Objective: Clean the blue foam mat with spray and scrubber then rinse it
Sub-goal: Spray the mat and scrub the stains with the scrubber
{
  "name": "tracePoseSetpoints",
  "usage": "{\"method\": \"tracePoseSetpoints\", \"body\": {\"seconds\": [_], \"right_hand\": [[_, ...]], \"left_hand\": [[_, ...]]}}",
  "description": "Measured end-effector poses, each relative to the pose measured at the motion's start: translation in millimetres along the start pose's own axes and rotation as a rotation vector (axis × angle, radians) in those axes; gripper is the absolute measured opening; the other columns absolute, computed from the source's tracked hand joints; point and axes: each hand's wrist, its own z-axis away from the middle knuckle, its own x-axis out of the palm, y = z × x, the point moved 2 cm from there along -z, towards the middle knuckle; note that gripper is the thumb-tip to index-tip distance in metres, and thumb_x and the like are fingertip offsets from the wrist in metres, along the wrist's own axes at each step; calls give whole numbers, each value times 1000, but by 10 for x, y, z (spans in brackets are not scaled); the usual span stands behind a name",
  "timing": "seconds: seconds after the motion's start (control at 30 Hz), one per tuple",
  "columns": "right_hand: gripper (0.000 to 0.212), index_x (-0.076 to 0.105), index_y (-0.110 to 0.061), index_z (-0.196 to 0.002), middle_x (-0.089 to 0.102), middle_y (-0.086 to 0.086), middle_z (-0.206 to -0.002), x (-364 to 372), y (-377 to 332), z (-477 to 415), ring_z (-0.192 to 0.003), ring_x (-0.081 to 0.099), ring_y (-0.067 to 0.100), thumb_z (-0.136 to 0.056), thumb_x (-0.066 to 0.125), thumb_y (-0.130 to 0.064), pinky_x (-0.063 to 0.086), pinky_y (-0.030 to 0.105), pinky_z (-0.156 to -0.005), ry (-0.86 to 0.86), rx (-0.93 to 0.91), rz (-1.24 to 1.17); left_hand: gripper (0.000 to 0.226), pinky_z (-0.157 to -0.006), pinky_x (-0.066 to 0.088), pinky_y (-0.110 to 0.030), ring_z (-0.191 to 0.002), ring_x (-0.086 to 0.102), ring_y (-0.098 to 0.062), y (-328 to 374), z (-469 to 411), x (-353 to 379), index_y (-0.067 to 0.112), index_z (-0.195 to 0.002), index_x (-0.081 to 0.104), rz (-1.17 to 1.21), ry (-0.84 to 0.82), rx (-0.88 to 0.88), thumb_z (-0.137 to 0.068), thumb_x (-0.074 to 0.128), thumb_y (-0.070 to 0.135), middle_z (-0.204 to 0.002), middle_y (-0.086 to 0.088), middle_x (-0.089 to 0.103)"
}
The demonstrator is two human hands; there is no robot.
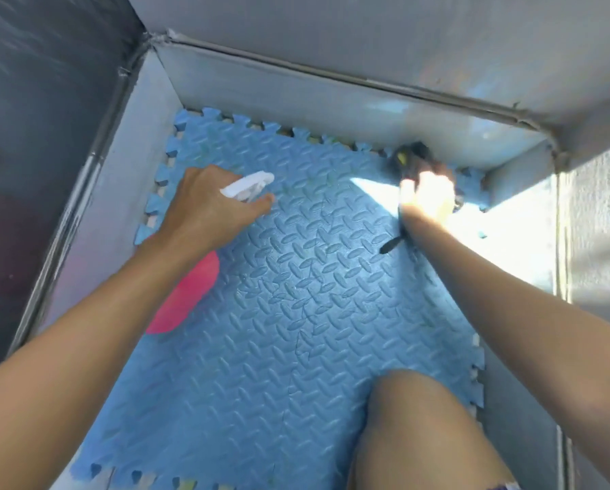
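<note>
The blue foam mat (pixel 296 313) with a diamond-plate texture and jigsaw edges lies flat on the floor between pale walls. My left hand (pixel 208 210) grips a spray bottle: its white trigger head (pixel 248 185) points right over the mat, and its pink body (pixel 186 295) shows under my forearm. My right hand (pixel 427 196), washed out by sunlight, holds a dark scrubber (pixel 411 159) pressed on the mat's far right corner. A black handle tip (pixel 390 245) sticks out below my wrist.
Low pale walls (pixel 331 97) box the mat in at the back, left and right. A dark surface (pixel 42 118) lies beyond the left wall. My bare knee (pixel 423 426) rests on the mat's near right part. A bright sun patch (pixel 377 196) falls across the far right.
</note>
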Motion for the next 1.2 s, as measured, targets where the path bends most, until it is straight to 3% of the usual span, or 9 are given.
{"method": "tracePoseSetpoints", "body": {"seconds": [0.07,0.17,0.23,0.3,0.43,0.63,0.83,1.07,1.2], "right_hand": [[37,65,-19,-127,66,14,-113,175,-321,29,-106,58,35,-93,51,-25,44,36,-87,-30,-260,-124],[34,66,-20,-127,65,10,-108,550,-1098,411,-97,58,28,-95,57,-25,46,38,-83,-253,-1097,-240],[32,65,-18,-129,63,11,-107,571,-1346,436,-93,57,27,-101,54,-29,46,39,-79,-316,-1408,-160],[31,65,-20,-128,62,12,-107,638,-1369,130,-94,58,30,-100,55,-28,49,40,-79,-211,-1274,-144],[38,68,-19,-124,62,15,-113,518,-915,-379,-104,57,35,-87,58,-21,51,43,-85,-43,-484,-252],[34,65,-19,-127,61,10,-108,363,-88,423,-95,53,27,-94,58,-24,43,40,-84,-201,-860,-154],[35,62,-13,-122,58,22,-119,-7,1061,-260,-111,53,43,-96,45,-27,48,46,-95,99,-95,25],[41,60,-19,-127,59,17,-121,91,858,-246,-113,52,38,-91,45,-29,44,44,-95,115,62,45],[35,64,-18,-121,60,12,-107,186,308,222,-97,52,31,-88,53,-24,44,45,-85,54,-145,-83]], "left_hand": [[65,-53,29,-34,-49,37,-22,-12,42,-36,11,-49,35,-7,104,-44,-81,76,49,-47,-3,34],[63,-59,30,-34,-50,38,-23,-63,63,-83,12,-51,34,-2,153,-13,-82,76,49,-47,-2,36],[57,-64,33,-30,-48,41,-16,-99,47,-92,10,-55,44,20,125,17,-82,77,48,-46,-1,41],[52,-66,36,-25,-51,46,-12,-105,37,-85,5,-64,55,30,94,42,-81,78,48,-49,0,45],[47,-62,35,-13,-57,52,-11,-92,23,8,6,-70,60,32,6,91,-77,82,48,-59,-4,55],[61,-60,45,-36,-58,51,-26,156,-77,358,7,-55,51,-1,-176,93,-67,78,61,-58,-12,60],[57,-61,34,-31,-59,43,-16,572,-123,519,15,-56,46,31,-234,151,-74,82,55,-54,2,47],[54,-61,32,-31,-68,49,-23,607,152,749,21,-51,47,-183,-295,203,-75,75,62,-57,3,50],[53,-67,45,-37,-69,55,-20,354,232,629,22,-60,50,-128,-388,177,-71,77,66,-61,4,56]]}}
